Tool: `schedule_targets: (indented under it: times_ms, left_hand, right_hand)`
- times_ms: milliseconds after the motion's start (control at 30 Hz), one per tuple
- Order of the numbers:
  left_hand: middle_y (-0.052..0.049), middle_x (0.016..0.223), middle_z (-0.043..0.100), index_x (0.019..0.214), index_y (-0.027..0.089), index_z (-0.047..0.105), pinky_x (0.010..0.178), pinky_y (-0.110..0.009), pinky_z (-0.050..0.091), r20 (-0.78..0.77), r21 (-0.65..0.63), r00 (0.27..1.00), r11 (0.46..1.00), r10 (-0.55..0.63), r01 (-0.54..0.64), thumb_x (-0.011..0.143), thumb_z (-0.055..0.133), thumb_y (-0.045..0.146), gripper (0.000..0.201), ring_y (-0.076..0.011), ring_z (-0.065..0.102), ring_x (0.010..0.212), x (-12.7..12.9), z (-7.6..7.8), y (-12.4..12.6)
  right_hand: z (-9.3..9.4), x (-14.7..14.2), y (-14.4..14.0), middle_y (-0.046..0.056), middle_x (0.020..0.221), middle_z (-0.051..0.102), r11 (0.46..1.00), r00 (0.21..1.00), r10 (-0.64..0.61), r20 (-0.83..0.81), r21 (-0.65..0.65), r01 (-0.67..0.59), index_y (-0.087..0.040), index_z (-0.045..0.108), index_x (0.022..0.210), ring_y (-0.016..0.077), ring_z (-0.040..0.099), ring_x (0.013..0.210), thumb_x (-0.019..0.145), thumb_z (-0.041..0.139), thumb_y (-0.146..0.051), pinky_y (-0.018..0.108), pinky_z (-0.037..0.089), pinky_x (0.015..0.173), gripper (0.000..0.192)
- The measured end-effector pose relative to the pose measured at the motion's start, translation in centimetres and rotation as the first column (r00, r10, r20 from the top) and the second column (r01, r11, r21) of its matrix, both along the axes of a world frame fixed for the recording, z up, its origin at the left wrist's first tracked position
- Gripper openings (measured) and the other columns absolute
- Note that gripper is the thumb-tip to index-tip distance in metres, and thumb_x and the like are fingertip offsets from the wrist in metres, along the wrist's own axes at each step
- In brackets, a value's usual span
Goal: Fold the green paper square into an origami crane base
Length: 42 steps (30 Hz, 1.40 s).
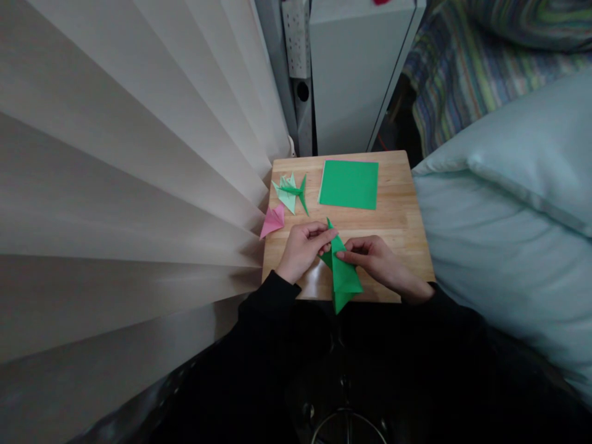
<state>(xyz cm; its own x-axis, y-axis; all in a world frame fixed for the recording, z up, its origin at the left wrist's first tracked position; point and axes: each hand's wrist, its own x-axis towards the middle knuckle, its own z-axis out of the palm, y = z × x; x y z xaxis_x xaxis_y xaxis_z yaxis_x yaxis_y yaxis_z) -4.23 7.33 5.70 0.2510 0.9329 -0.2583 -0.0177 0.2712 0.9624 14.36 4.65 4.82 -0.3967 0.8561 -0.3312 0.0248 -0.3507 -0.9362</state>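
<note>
A partly folded sheet of green origami paper is held between my two hands over the front of a small wooden table. My left hand pinches it near its narrow upper tip. On its right edge, the thumb and fingers of my right hand are closed. The paper's wider lower end points toward me and reaches past the table's front edge. Some of my left fingertips are hidden behind the folds.
A stack of square paper, green on top, lies at the table's back. Back left are pale green folded paper, a green folded piece and a pink one. A pleated curtain borders the left, light blue bedding the right.
</note>
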Motion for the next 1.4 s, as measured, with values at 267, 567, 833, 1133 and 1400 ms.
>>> schedule_targets:
  times_ms: [267, 567, 833, 1133, 1400]
  left_hand:
    - [0.004, 0.057, 0.056, 0.071, 0.018, 0.07, 0.053, -0.024, 0.036, 0.006, 0.029, 1.0, 0.999, 0.014, -0.014, 0.081, 0.079, 0.042, 0.028, -0.0084, 0.048, 0.053, 0.4, 0.1, -0.2]
    - [0.003, 0.06, 0.057, 0.073, 0.017, 0.073, 0.055, -0.024, 0.038, 0.032, 0.039, 0.999, 0.999, 0.025, -0.027, 0.081, 0.079, 0.039, 0.024, -0.0093, 0.05, 0.057, 0.5, 0.1, -0.3]
    - [0.0, 0.069, 0.063, 0.075, 0.019, 0.072, 0.065, -0.027, 0.042, -0.146, 0.187, 0.989, 0.981, -0.032, 0.059, 0.091, 0.067, 0.034, 0.022, -0.0138, 0.054, 0.065, 0.2, 0.7, -0.3]
    - [-0.002, 0.075, 0.059, 0.08, 0.022, 0.058, 0.071, -0.032, 0.037, -0.584, 0.403, 0.802, 0.814, -0.124, 0.419, 0.099, 0.048, 0.017, 0.022, -0.0201, 0.055, 0.073, 0.7, 1.6, -1.5]
    - [-0.002, 0.083, 0.07, 0.089, 0.021, 0.067, 0.074, -0.03, 0.043, -0.451, 0.348, 0.841, 0.809, -0.298, 0.473, 0.098, 0.052, 0.019, 0.018, -0.0185, 0.064, 0.078, -0.1, 1.4, -1.2]
  right_hand:
    - [0.1, 0.1, 0.0, -0.002, 0.061, 0.056, 1.0, 1.0, -0.002, 0.01, -0.002, 0.002, -0.018, 0.068, 0.065, 0.0116, 0.044, 0.059, 0.074, 0.083, -0.05, 0.03, 0.032, 0.059, 0.036]
    - [0.3, 0.1, -0.1, -0.002, 0.064, 0.058, 1.0, 0.999, 0.01, 0.045, 0.023, -0.011, -0.018, 0.068, 0.067, 0.0117, 0.046, 0.061, 0.074, 0.083, -0.05, 0.029, 0.036, 0.058, 0.036]
    - [0.8, 0.5, -0.3, 0.0, 0.062, 0.06, 0.974, 0.98, -0.06, 0.191, 0.224, 0.016, -0.019, 0.067, 0.067, 0.0141, 0.051, 0.06, 0.089, 0.071, -0.058, 0.031, 0.038, 0.058, 0.045]
    - [0.9, 0.3, -0.1, 0.002, 0.082, 0.068, 0.927, 0.969, -0.241, 0.047, 0.306, 0.215, -0.021, 0.069, 0.091, 0.0159, 0.06, 0.071, 0.08, 0.084, -0.053, 0.03, 0.048, 0.062, 0.037]
    - [1.8, 1.3, 0.3, 0.001, 0.082, 0.066, 0.942, 0.989, -0.145, 0.037, 0.31, 0.127, -0.022, 0.069, 0.093, 0.0136, 0.057, 0.067, 0.077, 0.086, -0.052, 0.027, 0.048, 0.056, 0.038]
